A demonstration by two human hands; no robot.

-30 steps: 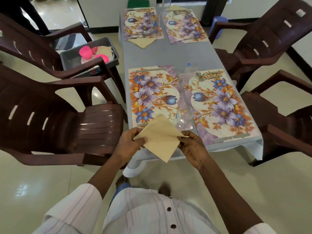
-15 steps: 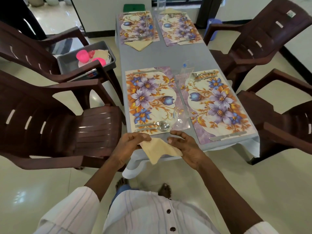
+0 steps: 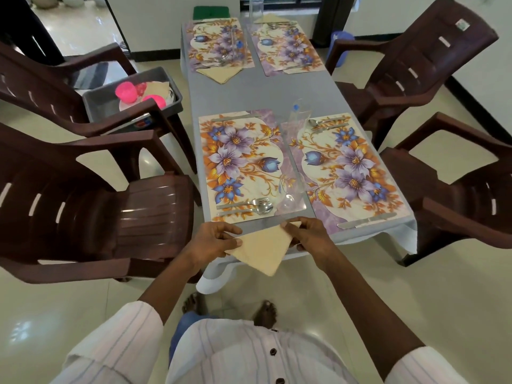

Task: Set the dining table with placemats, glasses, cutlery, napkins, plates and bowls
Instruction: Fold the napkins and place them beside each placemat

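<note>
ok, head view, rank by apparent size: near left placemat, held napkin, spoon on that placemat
1. placemat
2. napkin, though nearest the camera, so flattered
3. spoon, clearly smallest

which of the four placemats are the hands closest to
The near left placemat, with cutlery at its near edge. The left hand and right hand hold the napkin right before it; the others lie farther off.

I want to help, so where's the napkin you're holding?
Head view, middle: the napkin lies over the table's near edge, held by the left hand and right hand, just in front of the spoon.
</note>
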